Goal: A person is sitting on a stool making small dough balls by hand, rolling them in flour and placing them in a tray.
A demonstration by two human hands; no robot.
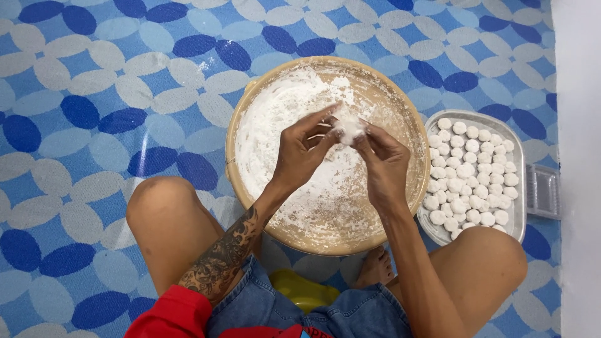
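Both hands, left hand and right hand, are pinching one dough ball in a closed fingertip grip over the floured basin; a tray of balls is sitting alongside.

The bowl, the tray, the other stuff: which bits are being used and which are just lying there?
Being used: left hand, right hand, dough lump, floured bowl, tray of white balls.
Just lying there: clear lid, yellow stool, patterned mat.

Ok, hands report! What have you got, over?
Left hand and right hand both pinching one white dough lump. Held above floured tan bowl. Tray of finished balls alongside. Nothing in the way.
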